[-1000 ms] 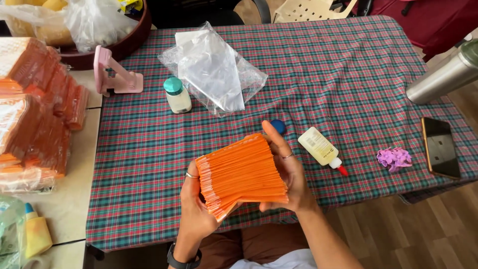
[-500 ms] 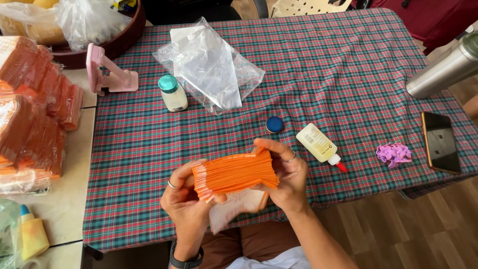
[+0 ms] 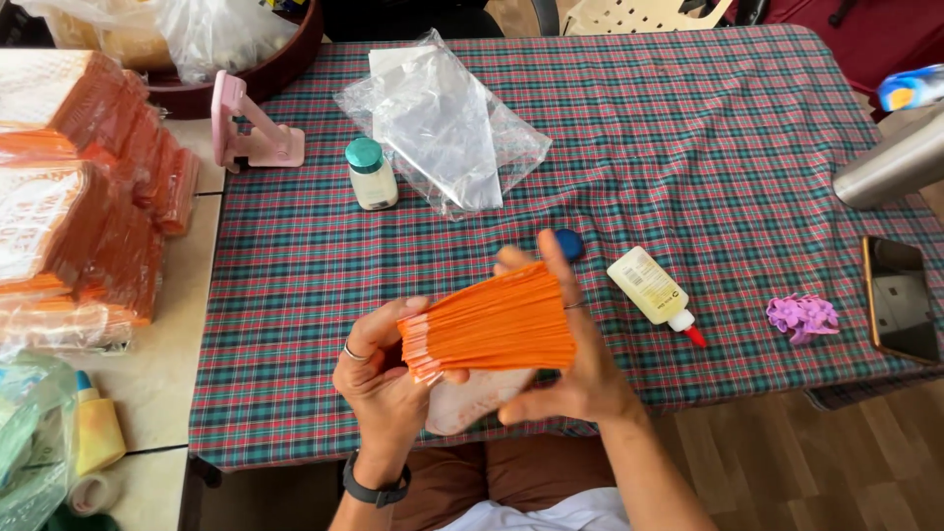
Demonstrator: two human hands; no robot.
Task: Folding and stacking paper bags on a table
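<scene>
Head view: we are gripping an orange stack of envelopes [image 3: 489, 326] edge-up with both hands, left hand [image 3: 382, 379] pinching its near end, right hand [image 3: 580, 354] wrapping the far end, above the plaid tabletop [image 3: 688, 147], near a glue bottle [image 3: 652, 291] and blue cap [image 3: 569, 243].

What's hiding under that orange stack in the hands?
Under the orange stack, a pale clear bag peeks out, resting against the left hand. The right hand covers its far side, so what's inside the bag can't be seen.
</scene>
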